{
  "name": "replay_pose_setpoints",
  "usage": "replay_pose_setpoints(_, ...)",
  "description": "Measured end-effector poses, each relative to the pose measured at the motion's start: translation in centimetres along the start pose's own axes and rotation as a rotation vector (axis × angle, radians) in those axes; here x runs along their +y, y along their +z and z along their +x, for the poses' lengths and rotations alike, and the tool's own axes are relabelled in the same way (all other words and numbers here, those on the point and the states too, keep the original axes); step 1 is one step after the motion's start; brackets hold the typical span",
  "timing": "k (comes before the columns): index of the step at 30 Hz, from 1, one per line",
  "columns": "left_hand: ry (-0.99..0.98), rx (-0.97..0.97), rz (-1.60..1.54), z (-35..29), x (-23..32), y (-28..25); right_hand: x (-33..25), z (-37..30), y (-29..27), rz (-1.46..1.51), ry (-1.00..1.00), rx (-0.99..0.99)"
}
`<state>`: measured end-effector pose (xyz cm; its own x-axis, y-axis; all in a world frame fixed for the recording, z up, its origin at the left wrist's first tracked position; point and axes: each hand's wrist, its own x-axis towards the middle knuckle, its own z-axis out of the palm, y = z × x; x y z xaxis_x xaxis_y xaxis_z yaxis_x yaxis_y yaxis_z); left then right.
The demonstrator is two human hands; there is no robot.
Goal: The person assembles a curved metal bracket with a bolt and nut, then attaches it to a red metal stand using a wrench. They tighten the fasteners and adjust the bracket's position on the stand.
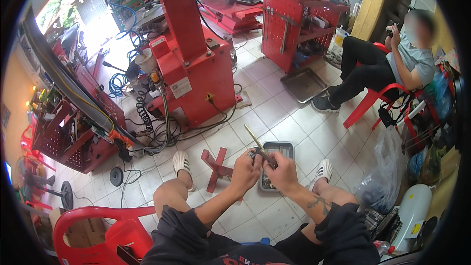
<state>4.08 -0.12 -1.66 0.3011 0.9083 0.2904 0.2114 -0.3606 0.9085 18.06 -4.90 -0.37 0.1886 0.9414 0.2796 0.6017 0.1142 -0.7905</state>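
In front of me, above the floor, my left hand (247,169) and my right hand (280,171) are close together, fingers closed. Between them is a slim gold-coloured metal rod (253,135) with a dark flat metal piece (266,156) at its near end. My right hand grips the dark piece. A small metal part (252,154) shows at my left fingertips; its kind is too small to make out. Below my hands lies a grey rectangular tray (292,153) with small parts in it, partly hidden by my right hand. Left of it stands a red metal stand (212,169).
A red machine (201,86) with hoses and cables stands ahead left. A red tool cart (277,32) and a drip tray (304,86) are farther back. At right a person (412,59) sits on a red chair (365,108). A plastic bag (380,181) and white tank (412,213) lie nearer.
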Motion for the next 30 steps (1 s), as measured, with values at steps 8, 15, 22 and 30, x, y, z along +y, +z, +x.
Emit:
replay_pose_setpoints(8,0.144,-0.041,0.071,0.2,-1.0,0.3,1.1,-0.1,0.1,0.029,-0.034,0.047)
replay_pose_setpoints(15,0.141,-0.004,0.161,0.0,-0.7,-0.1,0.7,-0.7,0.4,0.073,-0.104,0.013)
replay_pose_setpoints(22,-0.073,-0.006,-0.170,-0.6,-1.2,0.5,1.3,-0.4,-0.3,-0.094,-0.361,0.079)
replay_pose_setpoints(30,0.265,0.005,-0.305,-0.6,-1.7,0.4,1.0,0.0,-1.5,-0.226,-0.563,0.136)
